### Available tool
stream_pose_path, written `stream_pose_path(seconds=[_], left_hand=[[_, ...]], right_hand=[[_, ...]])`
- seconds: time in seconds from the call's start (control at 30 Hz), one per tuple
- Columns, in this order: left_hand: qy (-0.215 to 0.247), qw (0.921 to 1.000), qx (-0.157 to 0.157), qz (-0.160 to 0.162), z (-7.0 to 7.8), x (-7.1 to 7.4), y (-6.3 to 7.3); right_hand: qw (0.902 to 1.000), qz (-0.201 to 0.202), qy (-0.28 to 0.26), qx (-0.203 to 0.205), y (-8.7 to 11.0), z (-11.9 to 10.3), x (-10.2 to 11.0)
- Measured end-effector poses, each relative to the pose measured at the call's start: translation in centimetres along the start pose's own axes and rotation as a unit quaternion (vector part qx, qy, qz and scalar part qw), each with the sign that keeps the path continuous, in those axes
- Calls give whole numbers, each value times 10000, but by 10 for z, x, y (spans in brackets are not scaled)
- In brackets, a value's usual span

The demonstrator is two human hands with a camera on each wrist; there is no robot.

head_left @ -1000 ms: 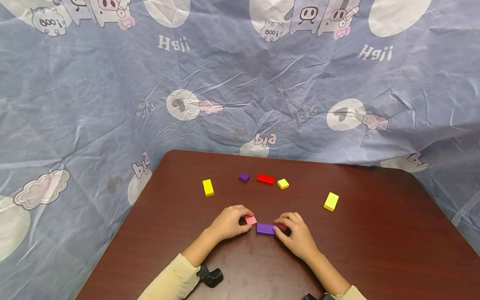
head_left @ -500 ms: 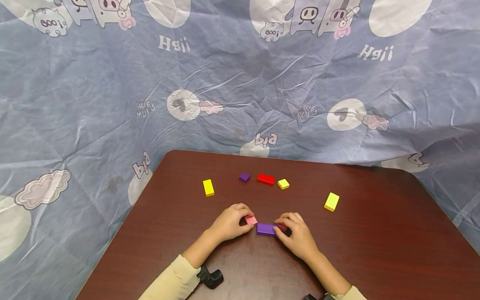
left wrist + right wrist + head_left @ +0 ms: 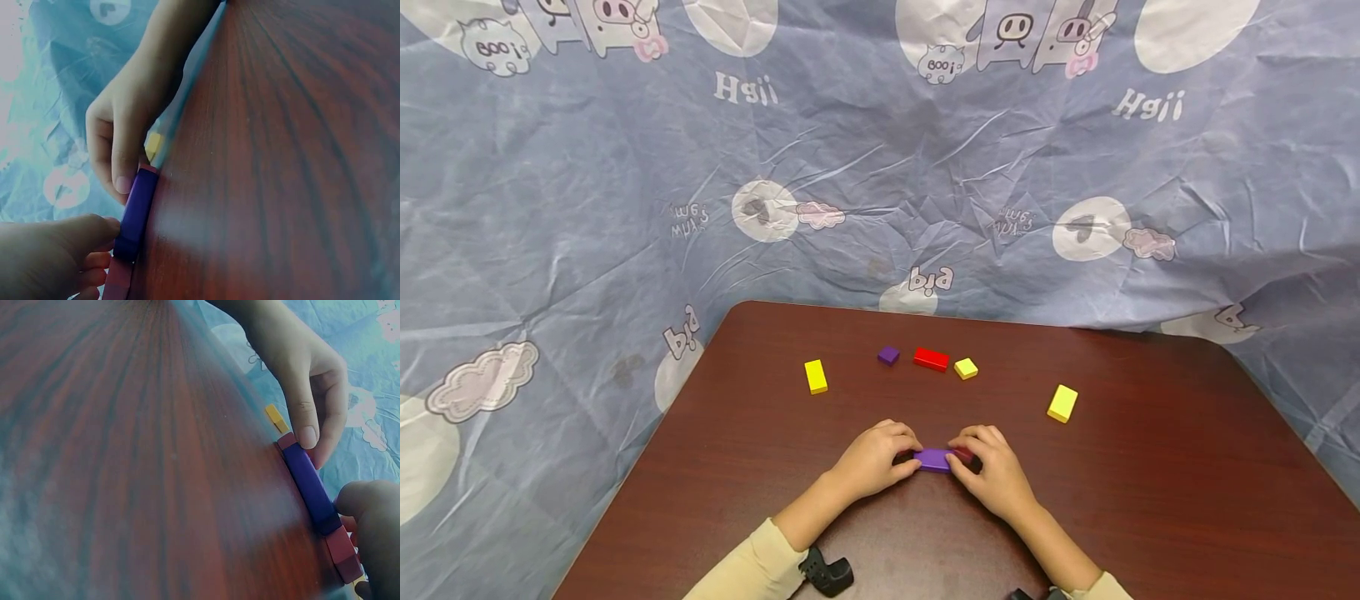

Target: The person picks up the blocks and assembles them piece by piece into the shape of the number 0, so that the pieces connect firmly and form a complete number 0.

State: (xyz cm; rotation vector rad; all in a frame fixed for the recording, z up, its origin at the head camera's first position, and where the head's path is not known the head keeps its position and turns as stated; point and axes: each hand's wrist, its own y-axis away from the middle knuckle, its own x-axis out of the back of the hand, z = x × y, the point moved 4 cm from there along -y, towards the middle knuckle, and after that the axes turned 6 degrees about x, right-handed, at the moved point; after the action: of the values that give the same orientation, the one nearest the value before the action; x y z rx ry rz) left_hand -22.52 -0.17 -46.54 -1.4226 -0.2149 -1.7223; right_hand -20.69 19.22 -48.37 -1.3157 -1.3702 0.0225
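Note:
A purple rectangular block [image 3: 934, 460] lies on the table between both hands. Its left end is pinched by my left hand [image 3: 876, 458], thumb on the near side and fingers on the far side. At the other end, my right hand [image 3: 995, 472] grips it the same way, partly covering a dark red block [image 3: 964, 455] under its palm. The left hand hides a pink block in the head view; in the left wrist view this pink block [image 3: 117, 279] sits against the purple block's end. From the right wrist, the red block [image 3: 342, 550] appears end to end with the purple one.
Beyond the hands on the brown table [image 3: 1150, 467] lie a yellow block [image 3: 816, 377], a small purple block [image 3: 888, 356], a red block [image 3: 932, 359], a small pale yellow block [image 3: 966, 368] and another yellow block [image 3: 1062, 403]. A patterned cloth [image 3: 865, 150] hangs behind.
My left hand has shifted right from gripping the pink block to the purple block's left end, and now covers the pink block. The right hand has stayed in place.

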Motion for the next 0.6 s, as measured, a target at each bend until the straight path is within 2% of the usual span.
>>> stream_pose_path(seconds=[0.47,0.6], left_hand=[[57,10000,1,-39,-2,-1,-1],[76,10000,12,-39,-2,-1,-1]], right_hand=[[10000,-24,12,-40,-4,-2,5],[9996,56,-2,-276,-5,5,15]])
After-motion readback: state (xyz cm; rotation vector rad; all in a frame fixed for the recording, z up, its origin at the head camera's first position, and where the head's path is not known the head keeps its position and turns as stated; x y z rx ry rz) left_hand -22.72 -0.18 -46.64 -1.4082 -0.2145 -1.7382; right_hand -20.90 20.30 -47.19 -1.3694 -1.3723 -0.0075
